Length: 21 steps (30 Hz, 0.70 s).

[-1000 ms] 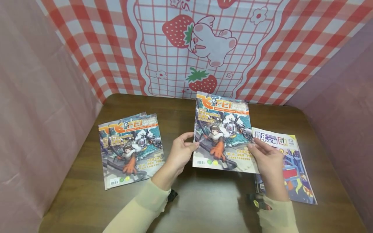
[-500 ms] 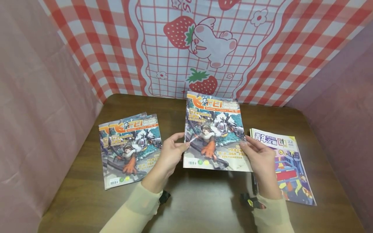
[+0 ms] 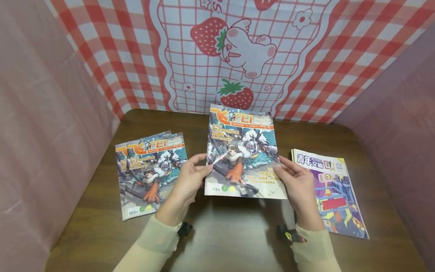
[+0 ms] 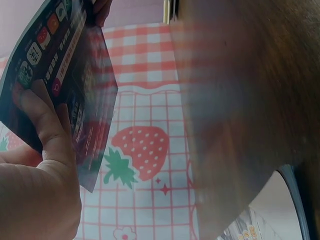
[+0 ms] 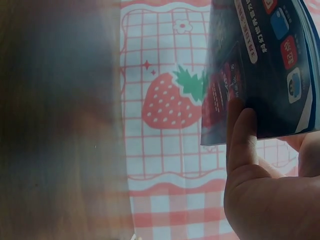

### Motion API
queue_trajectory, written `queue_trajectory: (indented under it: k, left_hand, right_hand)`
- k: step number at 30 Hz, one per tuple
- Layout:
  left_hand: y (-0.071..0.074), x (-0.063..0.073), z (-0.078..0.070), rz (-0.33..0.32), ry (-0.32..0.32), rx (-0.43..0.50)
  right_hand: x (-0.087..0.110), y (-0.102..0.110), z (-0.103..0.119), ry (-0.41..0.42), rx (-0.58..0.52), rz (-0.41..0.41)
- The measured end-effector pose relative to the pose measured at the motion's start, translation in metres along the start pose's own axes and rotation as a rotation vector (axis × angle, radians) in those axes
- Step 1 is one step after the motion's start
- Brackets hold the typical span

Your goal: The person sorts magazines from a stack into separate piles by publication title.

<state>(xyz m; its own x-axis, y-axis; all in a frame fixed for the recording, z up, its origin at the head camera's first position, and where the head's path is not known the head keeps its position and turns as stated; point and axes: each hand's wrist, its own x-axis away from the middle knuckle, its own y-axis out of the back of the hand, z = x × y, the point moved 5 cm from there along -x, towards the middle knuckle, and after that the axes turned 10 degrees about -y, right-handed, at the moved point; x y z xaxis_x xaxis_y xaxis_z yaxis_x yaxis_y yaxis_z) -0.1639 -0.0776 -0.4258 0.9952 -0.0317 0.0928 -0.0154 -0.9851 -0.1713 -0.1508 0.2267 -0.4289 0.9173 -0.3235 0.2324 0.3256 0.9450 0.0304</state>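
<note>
Both hands hold up a magazine (image 3: 242,151) with "FEI" in orange letters on its front cover, tilted above the middle of the table. My left hand (image 3: 191,177) grips its left edge, thumb on the cover and fingers behind. On the opposite edge my right hand (image 3: 299,181) does the same. The dark back cover (image 4: 75,95) shows in the left wrist view, with fingers (image 4: 47,120) spread against it. In the right wrist view, fingers (image 5: 242,135) press on that back cover too.
At left, two overlapping magazines (image 3: 154,173) with the same cover lie on the brown wooden table (image 3: 234,234). A purple-covered magazine (image 3: 333,196) tops a small pile at right, partly behind the right hand. A red-checked strawberry cloth (image 3: 136,64) hangs behind the table.
Both hands have carried the held magazine to the left, uncovering more of the purple-covered magazine at right. The magazines lying on the table stay put.
</note>
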Motion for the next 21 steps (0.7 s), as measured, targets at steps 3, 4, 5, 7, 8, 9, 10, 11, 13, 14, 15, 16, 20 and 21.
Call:
queue_trajectory:
  k: [3, 4, 5, 7, 8, 9, 10, 11, 13, 14, 15, 16, 20, 21]
  left_hand:
    - [0.006, 0.0, 0.001, -0.017, 0.016, -0.007]
    - [0.008, 0.0, 0.001, -0.022, 0.021, -0.013]
    - [0.01, 0.001, 0.001, -0.023, 0.023, -0.023]
    - [0.015, 0.002, 0.001, -0.024, 0.019, -0.044]
    - [0.017, 0.002, 0.0, -0.027, 0.016, -0.05]
    - [0.019, 0.003, 0.0, -0.03, 0.012, -0.055]
    - [0.022, 0.004, 0.0, -0.035, 0.008, -0.06]
    - [0.024, 0.004, 0.0, -0.04, 0.004, -0.063]
    - [0.029, 0.005, -0.001, -0.051, 0.001, -0.053]
    - [0.031, 0.006, -0.001, -0.057, 0.002, -0.045]
    - [0.032, 0.006, 0.0, -0.059, 0.006, -0.038]
    - [0.034, 0.007, 0.0, -0.061, 0.009, -0.027]
    - [0.04, 0.009, -0.001, -0.062, 0.014, -0.003]
    - [0.042, 0.01, -0.002, -0.065, 0.014, -0.011]
  right_hand:
    - [0.0, -0.005, 0.001, 0.016, -0.001, 0.018]
    - [0.0, -0.007, 0.001, 0.017, -0.004, 0.028]
    - [0.001, -0.009, 0.002, 0.019, -0.006, 0.035]
    - [0.001, -0.014, 0.002, 0.025, -0.009, 0.05]
    - [0.002, -0.016, 0.001, 0.028, -0.007, 0.057]
    - [0.002, -0.019, 0.001, 0.034, -0.008, 0.064]
    - [0.002, -0.021, 0.002, 0.039, -0.01, 0.071]
    - [0.002, -0.024, 0.002, 0.049, -0.011, 0.078]
    - [0.002, -0.029, 0.003, 0.07, -0.003, 0.092]
    - [0.002, -0.032, 0.004, 0.079, -0.006, 0.097]
    - [0.002, -0.034, 0.004, 0.085, -0.008, 0.103]
    - [0.002, -0.036, 0.005, 0.091, -0.008, 0.106]
    - [0.002, -0.043, 0.005, 0.079, 0.003, 0.116]
    - [0.002, -0.045, 0.004, 0.07, 0.007, 0.119]
